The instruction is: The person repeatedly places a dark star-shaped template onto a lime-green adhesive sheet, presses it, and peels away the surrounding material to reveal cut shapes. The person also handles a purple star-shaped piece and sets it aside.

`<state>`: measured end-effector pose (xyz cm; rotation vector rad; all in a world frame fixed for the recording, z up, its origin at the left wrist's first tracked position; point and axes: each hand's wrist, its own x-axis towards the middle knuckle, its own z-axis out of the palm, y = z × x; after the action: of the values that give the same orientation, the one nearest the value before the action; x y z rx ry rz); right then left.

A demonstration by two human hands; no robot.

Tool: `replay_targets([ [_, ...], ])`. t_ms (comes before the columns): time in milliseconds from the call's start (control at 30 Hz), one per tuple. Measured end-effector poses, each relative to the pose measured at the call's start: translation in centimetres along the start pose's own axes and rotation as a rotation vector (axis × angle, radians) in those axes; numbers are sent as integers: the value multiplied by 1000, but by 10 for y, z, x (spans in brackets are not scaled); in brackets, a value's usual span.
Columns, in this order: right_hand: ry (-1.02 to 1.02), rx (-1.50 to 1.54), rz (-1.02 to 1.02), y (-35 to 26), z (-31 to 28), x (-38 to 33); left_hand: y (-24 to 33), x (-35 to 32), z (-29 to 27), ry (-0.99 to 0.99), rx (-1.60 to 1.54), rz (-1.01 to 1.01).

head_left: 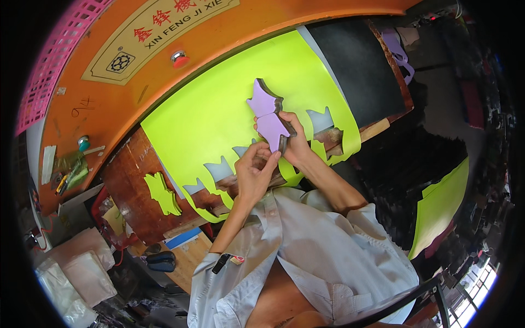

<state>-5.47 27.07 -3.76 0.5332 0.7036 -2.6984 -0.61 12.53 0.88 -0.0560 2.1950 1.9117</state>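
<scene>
A purple-faced cutting die (pixel 266 126) with dark sides and pointed, star-like ends is held above a bright yellow-green sheet (pixel 208 115). My right hand (pixel 296 143) is wrapped round its right side, the thumb along the edge. At its lower tip, my left hand (pixel 257 170) has its fingers closed on the die. Jagged cut-outs line the sheet's near edge, with grey and brown surfaces showing through. A stack of yellow-green cut pieces (pixel 162 194) of similar outline lies on the brown board (pixel 131 175) to the left.
Beyond the sheet stands an orange machine panel (pixel 109 109) with a red button (pixel 179 59) and a green knob (pixel 83 143). A black board (pixel 358 65) is at the far right. Another yellow-green sheet (pixel 440 208) hangs at right. Plastic bags (pixel 82 268) and a dark stapler-like object (pixel 161 261) lie lower left.
</scene>
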Motion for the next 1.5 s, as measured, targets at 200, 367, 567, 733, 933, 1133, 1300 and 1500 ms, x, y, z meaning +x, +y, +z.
replay_targets([
  [200, -20, 71, -22, -4, -1, -2, 8, 9, 4, -48, -21, -40],
  [367, 15, 31, -9, -8, 5, 3, 14, 18, -5, -110, 15, -4],
  [567, 8, 24, 12, -12, 5, 6, 20, 21, -11, -142, 351, 240],
  [733, 13, 60, 33, -16, 4, 10, 22, 32, -16, -207, 333, 324],
  [933, -2, 60, 32, -18, 5, 11, 23, 43, -20, -270, 217, 134],
  [1133, -10, 74, 24, -16, 2, 10, 32, 43, -15, -203, 658, 726],
  [1300, -56, 45, -1, -17, -4, 12, 40, 67, -23, -237, 650, 709],
  [1500, -81, 139, 35, -22, -9, 13, 39, 74, -21, -327, 560, 616],
])
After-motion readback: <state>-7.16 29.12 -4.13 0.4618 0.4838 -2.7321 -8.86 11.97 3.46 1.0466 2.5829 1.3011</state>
